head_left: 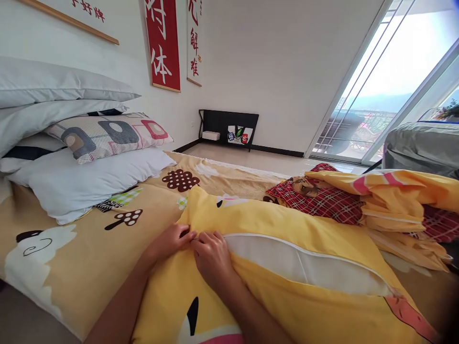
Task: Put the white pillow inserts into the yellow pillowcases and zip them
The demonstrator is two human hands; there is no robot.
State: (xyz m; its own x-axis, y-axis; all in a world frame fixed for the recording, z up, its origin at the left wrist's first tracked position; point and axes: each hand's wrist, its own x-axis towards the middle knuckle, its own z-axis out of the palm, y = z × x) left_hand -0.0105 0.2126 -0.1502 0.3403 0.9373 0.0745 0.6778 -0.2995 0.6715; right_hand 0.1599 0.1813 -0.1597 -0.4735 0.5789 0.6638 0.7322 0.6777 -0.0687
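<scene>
A yellow pillowcase (168,296) with printed cartoon patches lies on the bed in front of me, with a white pillow (279,255) inside it. The pillow shows through a long opening edged by a white zipper (322,254); the gap runs from my hands to the right end. My left hand (175,240) pinches the pillowcase fabric at the left end of the zipper line. Right beside it, my right hand (213,253) is closed on the zipper seam where the opening begins. The fingers hide whatever zipper pull is there.
White pillows (100,177) and a patterned pillow (122,134) are stacked at the left. Red plaid fabric (322,200) and crumpled yellow fabric (394,205) lie at the right on the tan bedsheet (143,248). Behind stand a low black shelf (218,122) and a grey covered bulk (423,145).
</scene>
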